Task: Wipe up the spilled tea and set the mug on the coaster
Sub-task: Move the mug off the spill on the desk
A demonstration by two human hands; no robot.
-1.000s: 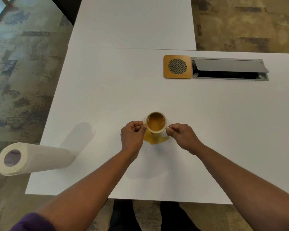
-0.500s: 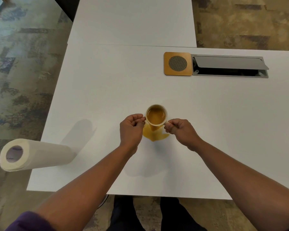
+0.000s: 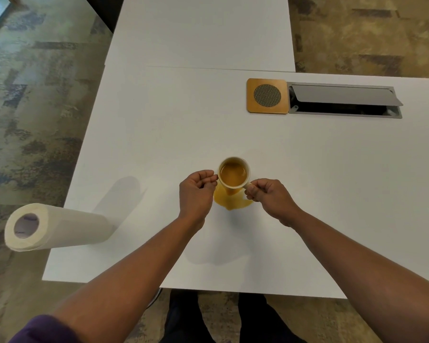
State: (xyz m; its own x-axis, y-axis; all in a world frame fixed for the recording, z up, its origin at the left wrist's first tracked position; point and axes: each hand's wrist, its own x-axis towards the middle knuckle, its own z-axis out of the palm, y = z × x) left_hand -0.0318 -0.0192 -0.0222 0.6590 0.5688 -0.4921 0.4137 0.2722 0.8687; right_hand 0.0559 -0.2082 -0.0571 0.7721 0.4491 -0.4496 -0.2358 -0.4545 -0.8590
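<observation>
A cream mug full of tea is held just above an amber puddle of spilled tea on the white table. My right hand pinches the mug's handle. My left hand is curled, fingertips touching the mug's left side. A square wooden coaster with a round mesh centre lies at the far right of the mug, a good reach away.
A paper towel roll lies on its side at the table's left front edge, overhanging it. An open grey cable hatch sits right beside the coaster. A second white table abuts at the back.
The mug has lifted off the table and moved slightly away from me, uncovering more of the puddle. Both hands moved with it.
</observation>
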